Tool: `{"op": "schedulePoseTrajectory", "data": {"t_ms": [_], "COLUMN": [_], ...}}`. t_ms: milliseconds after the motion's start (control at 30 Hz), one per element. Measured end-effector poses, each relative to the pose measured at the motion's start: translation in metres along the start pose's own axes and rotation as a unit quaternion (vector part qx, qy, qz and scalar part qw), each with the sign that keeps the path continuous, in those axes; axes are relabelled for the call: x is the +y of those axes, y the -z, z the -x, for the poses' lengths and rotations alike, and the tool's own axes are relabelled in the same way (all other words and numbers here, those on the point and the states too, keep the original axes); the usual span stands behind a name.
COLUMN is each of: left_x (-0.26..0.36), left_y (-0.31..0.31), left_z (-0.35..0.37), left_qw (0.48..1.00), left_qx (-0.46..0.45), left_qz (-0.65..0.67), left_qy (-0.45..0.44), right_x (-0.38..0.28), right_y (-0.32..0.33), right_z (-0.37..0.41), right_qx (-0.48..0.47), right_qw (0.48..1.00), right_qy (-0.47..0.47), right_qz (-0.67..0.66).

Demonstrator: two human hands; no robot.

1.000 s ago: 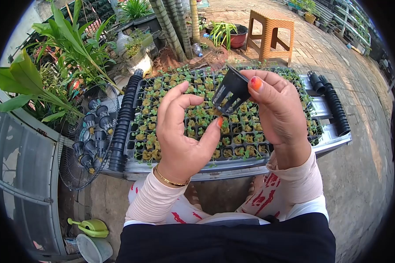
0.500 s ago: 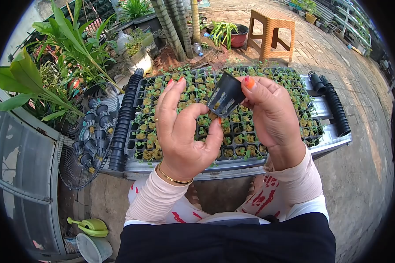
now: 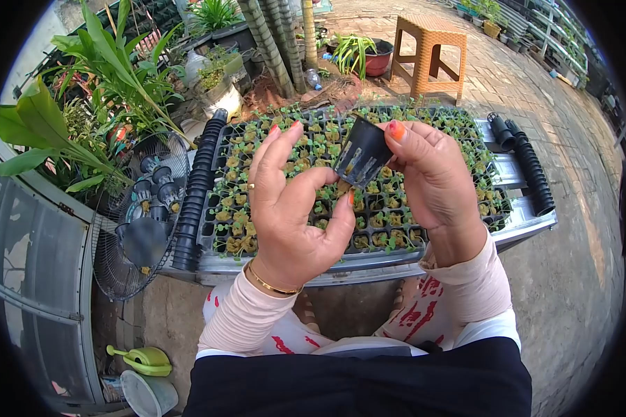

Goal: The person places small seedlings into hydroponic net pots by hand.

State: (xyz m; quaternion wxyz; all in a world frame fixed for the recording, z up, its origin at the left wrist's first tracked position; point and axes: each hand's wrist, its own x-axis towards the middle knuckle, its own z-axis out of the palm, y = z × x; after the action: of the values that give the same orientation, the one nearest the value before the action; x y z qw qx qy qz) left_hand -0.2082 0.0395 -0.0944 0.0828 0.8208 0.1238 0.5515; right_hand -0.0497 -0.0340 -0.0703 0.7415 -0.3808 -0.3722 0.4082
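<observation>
A black slotted net pot (image 3: 363, 151) is tilted between my hands above the seedling tray. My right hand (image 3: 438, 174) pinches its rim at the right between thumb and fingers. At the pot's base, the thumb and index finger of my left hand (image 3: 285, 215) close on a small tan piece (image 3: 343, 186) that sticks out of the bottom; its upper part is hidden inside the pot. The other left fingers stretch upward. Beneath lies the black seedling tray (image 3: 362, 243), its cells filled with tan plugs and small green seedlings.
Long stacks of nested black pots (image 3: 200, 187) flank the tray, with another stack (image 3: 532, 167) at right. A wire basket (image 3: 108, 271) at left holds several pots, partly blurred. A brown stool (image 3: 431, 59), a green watering can (image 3: 146, 360) and a pale bucket (image 3: 146, 396) stand around.
The pot has shifted slightly right and become a little more upright, and more of the tan piece shows at its base. A blurred dark patch now covers pots in the basket.
</observation>
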Motion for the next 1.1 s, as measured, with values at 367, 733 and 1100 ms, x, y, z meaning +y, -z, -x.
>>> {"op": "schedulePoseTrajectory", "data": {"t_ms": [367, 733, 1100], "left_x": [0.0, 0.007, -0.037], "left_y": [0.0, 0.023, 0.144], "left_z": [0.002, -0.006, -0.019], "left_qw": [0.999, 0.997, 0.907], "left_qx": [0.024, -0.047, 0.039], "left_qz": [-0.045, -0.06, 0.299], "left_qy": [-0.019, 0.022, 0.294], "right_x": [0.0, -0.007, 0.006], "right_y": [-0.003, -0.01, -0.154], "right_z": [0.002, -0.003, -0.06], "right_qx": [0.001, 0.026, -0.191], "right_qw": [1.0, 0.998, 0.948], "right_qy": [-0.007, 0.025, -0.004], "right_qz": [0.012, 0.055, 0.255]}}
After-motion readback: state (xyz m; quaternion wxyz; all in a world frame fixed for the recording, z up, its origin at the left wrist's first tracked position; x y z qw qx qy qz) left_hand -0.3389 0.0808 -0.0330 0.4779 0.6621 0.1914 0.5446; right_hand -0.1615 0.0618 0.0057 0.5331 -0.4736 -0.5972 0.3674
